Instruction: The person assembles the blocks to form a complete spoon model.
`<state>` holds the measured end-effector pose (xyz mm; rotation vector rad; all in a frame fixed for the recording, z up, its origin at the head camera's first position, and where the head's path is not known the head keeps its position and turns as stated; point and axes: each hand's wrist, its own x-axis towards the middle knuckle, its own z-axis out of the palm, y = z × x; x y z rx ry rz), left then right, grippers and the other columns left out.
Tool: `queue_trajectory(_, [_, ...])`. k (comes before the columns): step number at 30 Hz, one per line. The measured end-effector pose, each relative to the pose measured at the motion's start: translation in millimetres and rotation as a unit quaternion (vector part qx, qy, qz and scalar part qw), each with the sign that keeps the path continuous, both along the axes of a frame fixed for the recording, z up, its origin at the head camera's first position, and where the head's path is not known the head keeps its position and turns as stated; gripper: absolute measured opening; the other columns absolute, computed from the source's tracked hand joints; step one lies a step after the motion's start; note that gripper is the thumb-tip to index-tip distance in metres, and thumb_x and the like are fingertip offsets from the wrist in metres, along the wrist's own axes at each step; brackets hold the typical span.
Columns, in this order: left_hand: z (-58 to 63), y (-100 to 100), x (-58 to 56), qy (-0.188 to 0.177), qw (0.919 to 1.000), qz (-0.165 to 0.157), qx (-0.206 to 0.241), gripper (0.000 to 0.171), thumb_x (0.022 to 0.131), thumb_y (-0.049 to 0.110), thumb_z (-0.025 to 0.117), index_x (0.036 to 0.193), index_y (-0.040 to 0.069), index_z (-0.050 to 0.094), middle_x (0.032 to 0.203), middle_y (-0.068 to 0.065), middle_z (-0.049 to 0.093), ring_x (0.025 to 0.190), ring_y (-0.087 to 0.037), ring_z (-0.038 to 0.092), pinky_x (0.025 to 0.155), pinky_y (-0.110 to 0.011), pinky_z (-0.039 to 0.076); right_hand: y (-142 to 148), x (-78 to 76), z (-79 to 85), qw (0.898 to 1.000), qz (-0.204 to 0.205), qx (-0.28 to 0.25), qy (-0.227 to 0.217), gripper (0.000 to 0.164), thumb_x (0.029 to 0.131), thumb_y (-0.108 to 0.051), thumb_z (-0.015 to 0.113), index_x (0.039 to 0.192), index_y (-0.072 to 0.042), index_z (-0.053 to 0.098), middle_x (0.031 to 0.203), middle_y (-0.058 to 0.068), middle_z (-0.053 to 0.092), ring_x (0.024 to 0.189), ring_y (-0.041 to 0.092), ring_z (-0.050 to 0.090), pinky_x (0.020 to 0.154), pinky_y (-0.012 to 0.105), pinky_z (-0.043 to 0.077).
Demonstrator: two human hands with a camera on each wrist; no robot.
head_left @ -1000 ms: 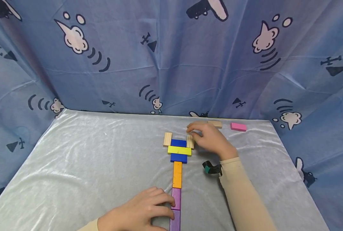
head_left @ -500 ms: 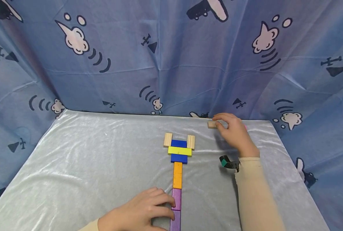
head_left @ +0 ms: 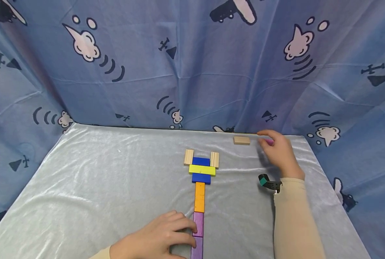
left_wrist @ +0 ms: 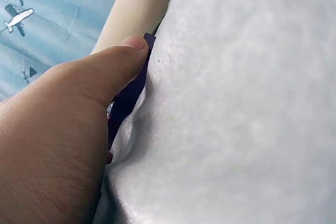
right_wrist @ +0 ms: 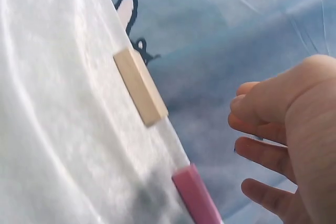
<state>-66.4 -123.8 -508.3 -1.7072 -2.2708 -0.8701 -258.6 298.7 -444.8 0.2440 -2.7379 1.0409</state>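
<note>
My right hand (head_left: 281, 153) hovers over the pink block (right_wrist: 197, 195) at the far right of the table, fingers apart and holding nothing. In the head view the hand covers most of that block. The right wrist view shows a gap between the fingers and the block. My left hand (head_left: 157, 235) rests at the near end of a row of blocks, its fingertips touching the purple blocks (head_left: 198, 223). In the left wrist view its thumb lies against a dark purple block (left_wrist: 131, 95); the other fingers are mostly hidden.
A plain wooden block (head_left: 241, 140) lies by the back edge. Beyond the purple blocks the row continues with an orange block (head_left: 199, 197), two blue blocks (head_left: 201, 178), a yellow block (head_left: 202, 170) and two upright-pointing wooden blocks (head_left: 188, 157). A blue curtain (head_left: 192, 72) hangs behind.
My right hand has moved right, from beside the right wooden block of the arrangement, past the loose wooden block, to the pink block. My left hand has stayed in place.
</note>
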Motion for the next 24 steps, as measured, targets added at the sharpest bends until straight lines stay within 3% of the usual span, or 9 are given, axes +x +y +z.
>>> queue_trajectory(9, [-1.0,-0.1,-0.4,0.015,0.9999,0.001,0.004,0.029,0.099,0.051,0.078,0.119,0.03,0.075,0.136,0.01,0.064,0.11,-0.005,0.058,0.099,-0.018,0.042,16.5,-3.2,-14.4,0.999,-0.044,0.016,0.015,0.028,0.105,-0.006,0.068,0.132,0.003,0.072,0.138,0.03,0.067,0.13,0.049,0.06,0.11,0.067,0.042])
queue_trajectory(16, [-2.4,0.0,-0.4,0.014,0.9999,0.0,0.004,0.029,0.099,0.051,0.077,0.12,0.031,0.075,0.137,0.01,0.064,0.111,-0.005,0.058,0.099,-0.018,0.041,24.1,-3.0,-23.7,0.997,-0.058,0.049,0.0,0.034,0.102,0.001,0.064,0.135,0.006,0.069,0.132,0.033,0.067,0.112,0.046,0.061,0.102,0.064,0.045])
queue_trajectory(24, [-2.9,-0.7,0.1,0.0,1.0,0.002,0.0,0.028,0.1,0.051,0.077,0.12,0.031,0.075,0.137,0.011,0.063,0.111,-0.005,0.058,0.1,-0.017,0.041,31.5,-6.1,-37.4,0.996,-0.057,0.072,-0.014,0.038,0.102,0.001,0.062,0.14,0.007,0.065,0.137,0.033,0.064,0.124,0.051,0.061,0.109,0.068,0.043])
